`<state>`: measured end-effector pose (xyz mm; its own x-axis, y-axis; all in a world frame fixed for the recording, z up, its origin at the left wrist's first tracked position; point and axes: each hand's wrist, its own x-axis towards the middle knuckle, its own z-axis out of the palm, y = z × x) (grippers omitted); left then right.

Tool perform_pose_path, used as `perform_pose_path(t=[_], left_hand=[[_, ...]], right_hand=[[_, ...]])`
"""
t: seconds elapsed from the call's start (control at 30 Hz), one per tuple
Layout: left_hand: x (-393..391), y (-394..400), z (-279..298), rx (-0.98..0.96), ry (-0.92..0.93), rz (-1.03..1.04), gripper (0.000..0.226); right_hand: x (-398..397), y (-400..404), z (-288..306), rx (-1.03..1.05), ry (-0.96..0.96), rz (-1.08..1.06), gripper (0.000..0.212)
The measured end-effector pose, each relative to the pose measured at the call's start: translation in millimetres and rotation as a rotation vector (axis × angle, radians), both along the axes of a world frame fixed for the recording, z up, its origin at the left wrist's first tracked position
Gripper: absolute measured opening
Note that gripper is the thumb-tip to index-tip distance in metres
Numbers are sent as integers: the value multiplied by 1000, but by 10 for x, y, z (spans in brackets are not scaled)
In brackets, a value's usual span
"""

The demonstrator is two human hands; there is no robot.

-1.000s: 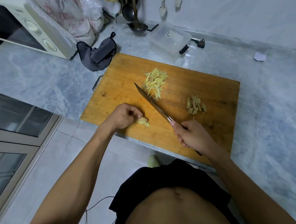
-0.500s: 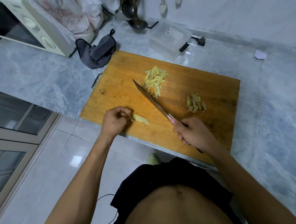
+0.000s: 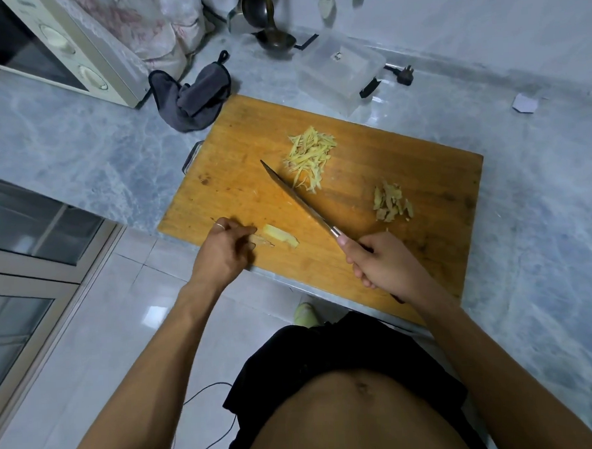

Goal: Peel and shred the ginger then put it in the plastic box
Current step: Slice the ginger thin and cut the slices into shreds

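Right hand (image 3: 382,266) fingers clamp the knife (image 3: 296,198); left hand (image 3: 224,250) fingers loosely apart beside the ginger piece (image 3: 281,237).

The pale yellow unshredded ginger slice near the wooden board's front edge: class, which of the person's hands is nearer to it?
Left. The left hand lies right beside the pale yellow ginger slice, fingertips about touching it; the right hand grips the steel knife farther off.
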<state>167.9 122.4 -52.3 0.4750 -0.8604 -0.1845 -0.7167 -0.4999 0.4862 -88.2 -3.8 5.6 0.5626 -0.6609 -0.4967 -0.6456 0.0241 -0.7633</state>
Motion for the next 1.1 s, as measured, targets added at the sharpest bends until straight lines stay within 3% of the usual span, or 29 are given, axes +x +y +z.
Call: perform_pose_path(t=[0.07, 0.23, 0.37, 0.47, 0.67, 0.83, 0.97, 1.1], left_hand=[[50, 9, 5, 15, -57, -57, 23], [157, -63, 90, 27, 18, -76, 19], [102, -211, 183, -83, 374, 151, 11], [8, -348, 218, -79, 538, 149, 11], [-20, -555, 147, 67, 429, 82, 14], [-90, -555, 100, 15, 265, 103, 10], [-142, -519, 30, -94, 318, 200, 7], [-189, -465, 8, -265, 493, 420, 7]], right_hand=[[-6, -4, -4, 5, 1, -9, 70], [-24, -26, 3, 11, 13, -15, 69], [-29, -49, 7, 14, 12, -16, 68], [-24, -62, 4, 28, 12, -25, 68], [-12, -75, 15, 40, 22, -29, 66], [-10, -73, 15, 44, 9, -38, 65], [-8, -79, 10, 47, 7, -41, 65], [-6, -86, 22, 34, -1, -29, 65]])
